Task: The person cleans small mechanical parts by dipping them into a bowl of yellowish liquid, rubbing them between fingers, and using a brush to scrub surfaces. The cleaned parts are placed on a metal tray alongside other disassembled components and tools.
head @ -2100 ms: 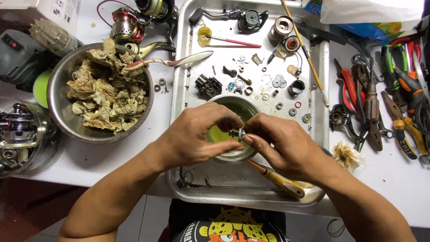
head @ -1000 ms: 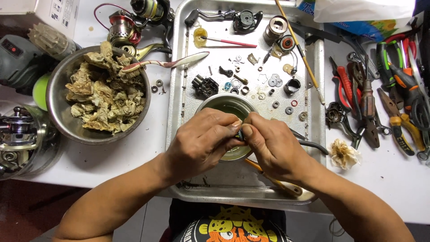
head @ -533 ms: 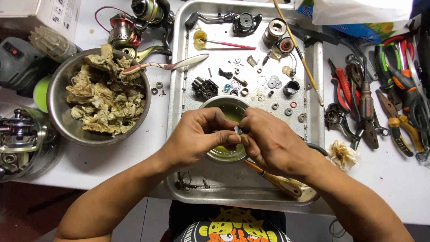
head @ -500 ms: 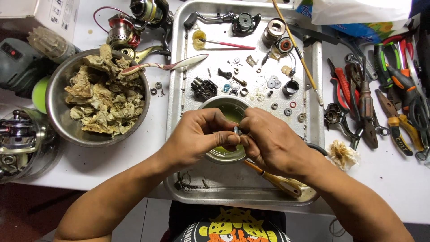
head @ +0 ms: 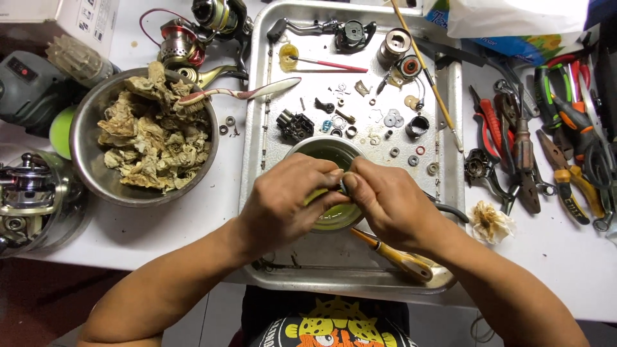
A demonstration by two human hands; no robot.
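My left hand [head: 289, 202] and my right hand [head: 385, 202] meet over a small metal bowl of greenish liquid [head: 324, 153] that stands on a steel tray [head: 270, 103]. Between the fingertips of both hands sits a small metal part [head: 342, 186], mostly hidden by the fingers. Both hands pinch it from either side. Many small disassembled parts [head: 385, 122], washers, screws and a black gear piece [head: 294, 125], lie on the tray beyond the bowl. A yellow-handled tool [head: 395, 255] rests on the tray under my right wrist.
A large steel bowl of crumpled dirty rags [head: 144, 144] stands left of the tray with a toothbrush [head: 238, 94] across its rim. Fishing reels [head: 193, 38] lie behind and at far left [head: 29, 189]. Pliers and screwdrivers [head: 553, 135] crowd the right side.
Both hands stayed over the small bowl, shifting slightly while the fingertips kept working the small part; the fingers now close more tightly around it.
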